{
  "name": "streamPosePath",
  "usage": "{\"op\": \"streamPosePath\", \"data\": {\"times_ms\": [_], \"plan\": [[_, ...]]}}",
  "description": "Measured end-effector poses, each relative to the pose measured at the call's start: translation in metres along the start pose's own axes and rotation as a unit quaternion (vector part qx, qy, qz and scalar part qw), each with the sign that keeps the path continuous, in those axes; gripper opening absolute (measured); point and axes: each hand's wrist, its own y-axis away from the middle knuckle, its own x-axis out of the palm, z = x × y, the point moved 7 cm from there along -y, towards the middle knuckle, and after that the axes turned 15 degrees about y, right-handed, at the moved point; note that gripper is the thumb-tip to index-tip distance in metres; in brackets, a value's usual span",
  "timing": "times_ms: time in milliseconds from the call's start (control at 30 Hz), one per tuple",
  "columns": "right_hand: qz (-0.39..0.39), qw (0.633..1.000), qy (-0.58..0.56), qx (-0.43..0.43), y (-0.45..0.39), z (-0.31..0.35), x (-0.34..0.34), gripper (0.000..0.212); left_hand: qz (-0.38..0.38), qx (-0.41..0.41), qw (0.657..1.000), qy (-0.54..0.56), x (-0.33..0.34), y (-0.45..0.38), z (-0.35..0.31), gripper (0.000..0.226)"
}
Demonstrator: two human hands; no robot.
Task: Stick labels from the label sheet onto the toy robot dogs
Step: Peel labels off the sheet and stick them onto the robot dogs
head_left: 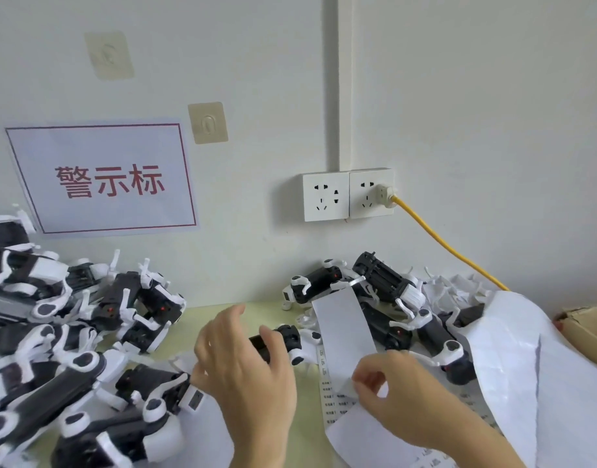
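Observation:
My left hand grips a black-and-white toy robot dog at the middle of the yellowish table, fingers curled over its black body. My right hand pinches the label sheet, a long white strip that curls upward, its printed labels showing near my fingers. A pile of toy dogs lies to the left, and another pile sits behind the sheet on the right.
More white backing paper spreads over the right side of the table. A cardboard box stands at the far right. On the wall are a red-lettered sign, two sockets and a yellow cable.

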Motion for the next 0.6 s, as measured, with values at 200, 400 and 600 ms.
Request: {"op": "streamPosePath", "data": {"times_ms": [200, 400, 600], "plan": [[-0.194, 0.952, -0.222, 0.077, 0.0, -0.015, -0.026, 0.023, 0.113, 0.091, 0.981, 0.127, 0.026, 0.012, -0.014, 0.025], [-0.26, 0.875, -0.38, 0.151, 0.004, -0.028, -0.025, 0.027, 0.178, 0.01, 0.963, 0.202, 0.042, 0.02, -0.005, 0.026], [-0.238, 0.741, -0.604, 0.172, -0.001, -0.034, -0.013, 0.022, 0.242, -0.231, 0.894, 0.299, 0.059, 0.029, 0.017, 0.041]]}}
